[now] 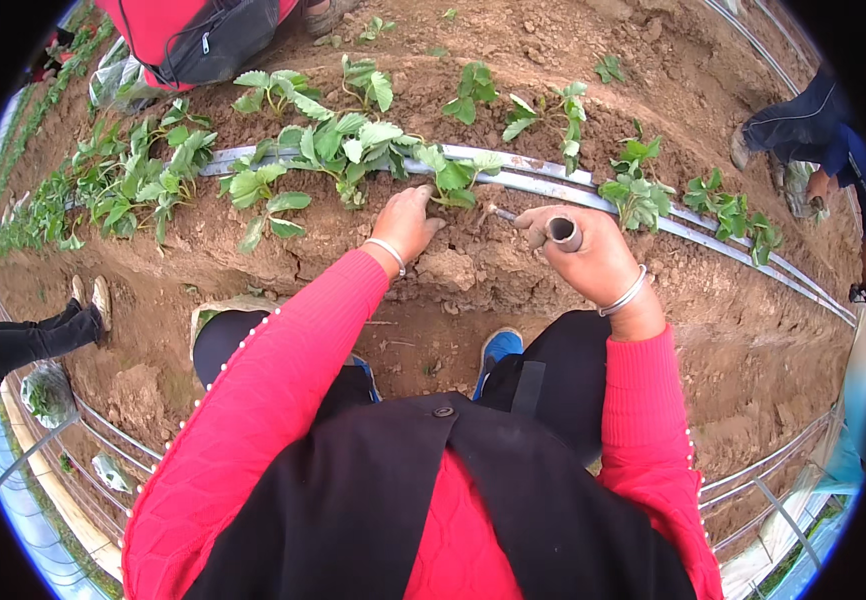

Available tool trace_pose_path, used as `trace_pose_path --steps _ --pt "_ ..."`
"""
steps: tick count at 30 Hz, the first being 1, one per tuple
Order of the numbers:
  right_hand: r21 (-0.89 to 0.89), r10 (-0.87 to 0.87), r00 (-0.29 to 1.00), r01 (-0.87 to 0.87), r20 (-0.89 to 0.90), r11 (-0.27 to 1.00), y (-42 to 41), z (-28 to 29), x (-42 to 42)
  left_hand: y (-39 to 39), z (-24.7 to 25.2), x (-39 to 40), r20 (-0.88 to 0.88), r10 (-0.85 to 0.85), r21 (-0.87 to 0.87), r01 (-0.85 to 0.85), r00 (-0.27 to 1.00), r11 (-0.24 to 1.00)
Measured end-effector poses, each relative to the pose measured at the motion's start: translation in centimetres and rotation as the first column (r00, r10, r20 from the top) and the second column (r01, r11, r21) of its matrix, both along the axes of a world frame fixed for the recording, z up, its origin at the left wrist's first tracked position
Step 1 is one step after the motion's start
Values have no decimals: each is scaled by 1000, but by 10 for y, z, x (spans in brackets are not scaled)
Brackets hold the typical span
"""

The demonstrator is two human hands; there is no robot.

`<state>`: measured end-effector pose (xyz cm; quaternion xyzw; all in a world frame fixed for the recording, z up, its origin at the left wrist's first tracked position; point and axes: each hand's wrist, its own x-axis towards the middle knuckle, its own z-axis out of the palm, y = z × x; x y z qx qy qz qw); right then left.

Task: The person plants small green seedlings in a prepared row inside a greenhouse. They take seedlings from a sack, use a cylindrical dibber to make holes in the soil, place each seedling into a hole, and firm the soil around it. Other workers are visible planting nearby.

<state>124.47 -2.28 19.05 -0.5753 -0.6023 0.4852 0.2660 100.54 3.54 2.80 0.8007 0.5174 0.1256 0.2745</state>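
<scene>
My left hand (404, 223) rests on the soil at the edge of a raised bed, thumb and fingers apart. Its fingertips are close beside the base of a young strawberry plant (454, 177); whether they touch the stem I cannot tell. In my right hand (590, 251) is a small hand tool with a hollow tubular metal handle (564, 232). The tool's thin shank (504, 214) points left towards the plant, just above loose earth, and its tip is hard to make out. Larger strawberry plants (350, 146) stand to the left along the bed.
Grey drip-irrigation tapes (545, 187) run lengthwise along the bed among the plants. Beyond it is a person in red and black (208, 37). Another person's hand (821, 186) holds a plastic bag at right. A third person's legs (50, 326) show at left, near a bag of seedlings (48, 394).
</scene>
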Motion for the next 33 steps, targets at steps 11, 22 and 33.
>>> trace_pose_path --steps 11,22,33 --pt "111 -69 997 65 31 992 -37 28 22 8 -11 5 -11 -14 3 14 1000 1000" --pt "6 -191 978 192 78 981 -36 17 61 -40 45 -48 197 -10 -37 18 980 999" --pt "-101 -292 942 311 166 945 -15 31 55 -61 99 -51 237 -109 -238 166 965 957"
